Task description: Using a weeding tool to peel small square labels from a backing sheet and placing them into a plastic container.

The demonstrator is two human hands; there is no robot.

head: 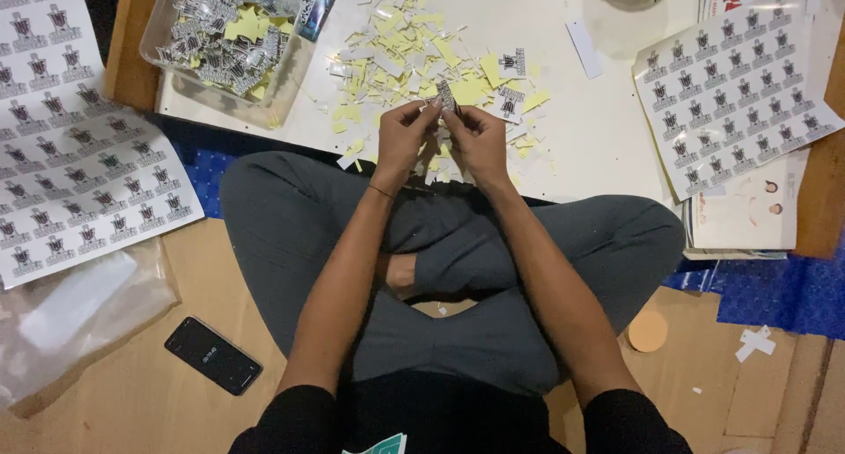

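You sit cross-legged on the floor, and your two hands meet just above your knees at the near edge of the low white tabletop. Your left hand and your right hand are drawn close together, fingertips almost touching, and both pinch a small black-and-white sticker that stands up between them; your fingers are closed on it, with the left thumb and forefinger at its lower edge and the right ones just beside. A thin band circles your left wrist. Right behind your hands, a heap of yellow and white paper scraps is spread over the tabletop, with a few cut stickers lying among them to the right. At the far left corner of the tabletop stands a clear plastic tub filled with cut stickers and yellow backing bits. A printed sticker sheet lies on the right, overlapping a stack of papers, and a larger sheet of the same kind lies on the floor to your left. Near your left knee a dark phone rests on the wooden floor, beside a clear plastic bag. A round tan disc lies by your right knee.
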